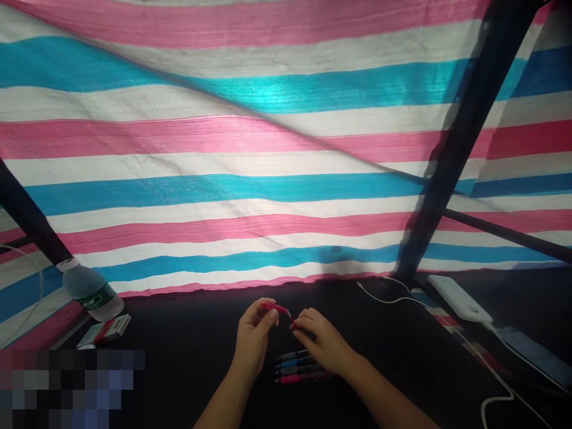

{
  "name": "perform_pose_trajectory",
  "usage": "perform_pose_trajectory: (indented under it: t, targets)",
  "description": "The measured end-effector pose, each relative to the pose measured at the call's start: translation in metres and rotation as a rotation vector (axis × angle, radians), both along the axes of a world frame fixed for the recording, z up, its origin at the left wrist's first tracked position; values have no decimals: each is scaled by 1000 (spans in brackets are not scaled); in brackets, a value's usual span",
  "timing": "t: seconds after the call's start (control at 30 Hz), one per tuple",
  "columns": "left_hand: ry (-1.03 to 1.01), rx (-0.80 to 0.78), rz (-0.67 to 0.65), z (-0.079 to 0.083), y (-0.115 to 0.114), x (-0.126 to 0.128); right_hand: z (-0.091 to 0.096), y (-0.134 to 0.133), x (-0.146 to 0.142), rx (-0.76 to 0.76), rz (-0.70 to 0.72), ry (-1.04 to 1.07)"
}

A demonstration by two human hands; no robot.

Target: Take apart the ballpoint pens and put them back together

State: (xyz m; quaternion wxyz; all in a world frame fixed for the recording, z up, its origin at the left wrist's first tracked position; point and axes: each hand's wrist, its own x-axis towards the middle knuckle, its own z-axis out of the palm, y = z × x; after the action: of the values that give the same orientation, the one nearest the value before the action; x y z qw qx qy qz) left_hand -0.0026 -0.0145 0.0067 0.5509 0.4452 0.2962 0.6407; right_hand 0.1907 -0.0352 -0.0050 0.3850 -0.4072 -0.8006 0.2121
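Above the dark table, my left hand (pixel 255 332) is closed on a pinkish-red pen barrel (pixel 274 307), held between thumb and fingers. My right hand (pixel 322 339) pinches a thin dark-red pen part (pixel 293 325) just to its right. A short pale, shiny piece shows between the two parts; whether they are joined I cannot tell. Below the hands lie several pens side by side, among them a blue pen (pixel 292 362) and a pen with a pink grip (pixel 290 378). My right hand and wrist cover their right ends.
A water bottle (pixel 92 290) and a small box (pixel 105 331) stand at the left. To the right lie a white power bank (pixel 460 298), a phone (pixel 534 351) and a white cable (pixel 504 387). Behind the table hangs a striped sheet (pixel 250 187) between dark posts.
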Motion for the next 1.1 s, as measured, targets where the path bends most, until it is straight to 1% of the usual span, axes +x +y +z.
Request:
perform_pose_trajectory:
  t: [0.13,0.23,0.33,0.43,0.5,0.6,0.7,0.8,0.9,1.0,1.1]
  targets:
    - [-90,-7,18,8,0,0,0,1,0,-16,-4,66]
    - [-115,-38,28,10,2,-1,-1,1,1,-20,-17,100]
    - [-100,-92,-7,7,4,1,-2,2,2,-19,-32,110]
    - [-72,-118,-60,-1,7,4,-3,2,2,-22,-37,124]
    - [-18,-122,-78,-7,9,6,-1,2,2,-29,-37,128]
    - [149,-85,-54,-12,9,5,2,0,1,-28,-17,106]
    - [357,26,-16,-9,6,3,6,-2,0,-2,10,64]
    - [493,99,-24,-4,2,2,9,-3,1,12,18,28]
    - [538,106,-25,-3,2,2,9,-4,3,18,22,15]
    - [520,78,-24,-4,3,1,8,-3,4,25,-2,27]
    - [476,35,-27,-6,6,0,7,-2,5,29,-56,59]
